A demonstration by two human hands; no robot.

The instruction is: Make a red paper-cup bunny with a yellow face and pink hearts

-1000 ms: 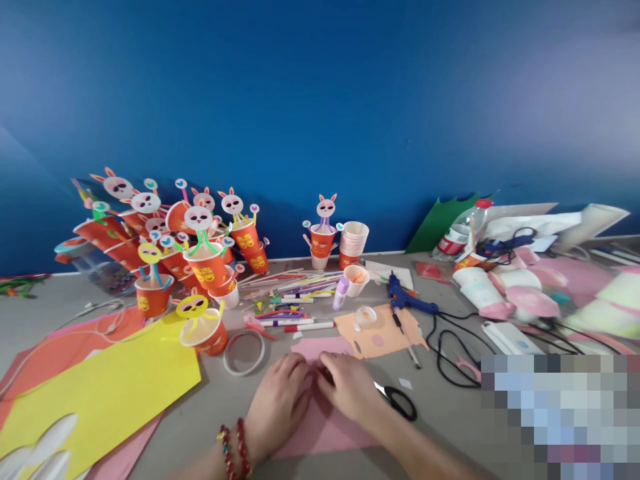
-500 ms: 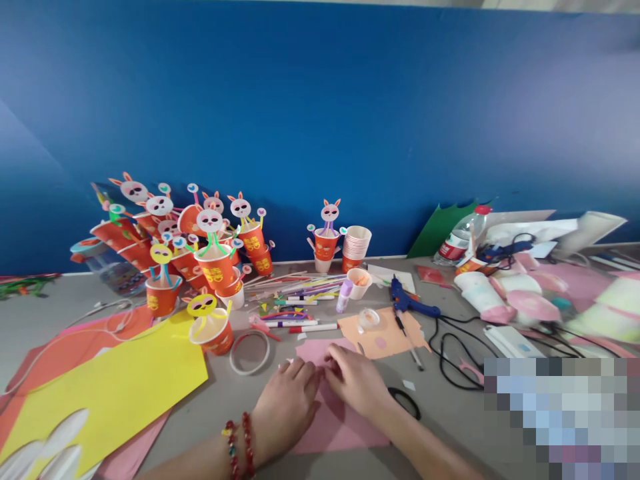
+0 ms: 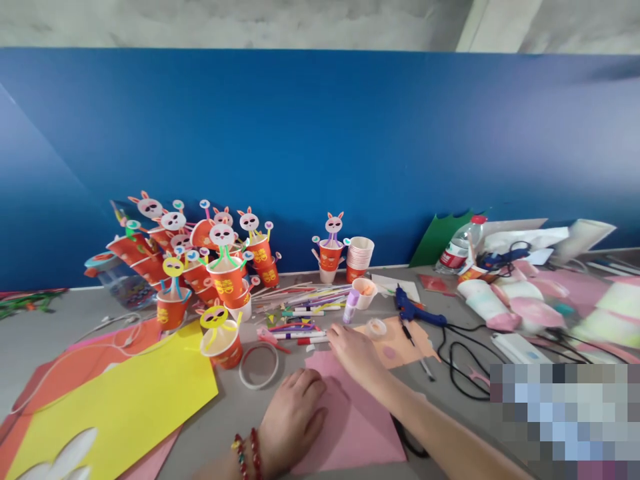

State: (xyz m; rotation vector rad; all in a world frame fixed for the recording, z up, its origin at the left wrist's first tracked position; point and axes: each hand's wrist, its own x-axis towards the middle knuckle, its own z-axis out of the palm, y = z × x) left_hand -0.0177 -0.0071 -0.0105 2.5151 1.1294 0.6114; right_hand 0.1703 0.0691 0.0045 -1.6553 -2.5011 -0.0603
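Note:
My left hand point(image 3: 294, 415) rests at the left edge of a pink paper sheet point(image 3: 363, 427), its fingers curled in. Whatever it may hold is hidden. My right hand point(image 3: 354, 353) reaches over the top of the sheet, fingers bent but apart. Its fingertips are at the right end of a white marker with a red cap point(image 3: 305, 341), which lies flat on the table. I cannot tell whether they touch it. To the left of my hands lies a roll of clear tape point(image 3: 259, 365); a purple glue stick point(image 3: 351, 307) stands just beyond my right fingertips.
Orange paper cups with rabbit faces point(image 3: 225, 277) crowd the left. Yellow card point(image 3: 150, 393) lies in front of them. Stacked cups point(image 3: 360, 257) stand by the blue partition point(image 3: 320, 147). At right are a blue glue gun point(image 3: 417, 310), black cables point(image 3: 453, 350) and a bottle point(image 3: 460, 247).
My hands have parted. The right one has moved forward to the marker, while the left one stays curled by the pink paper. My view has tilted up slightly.

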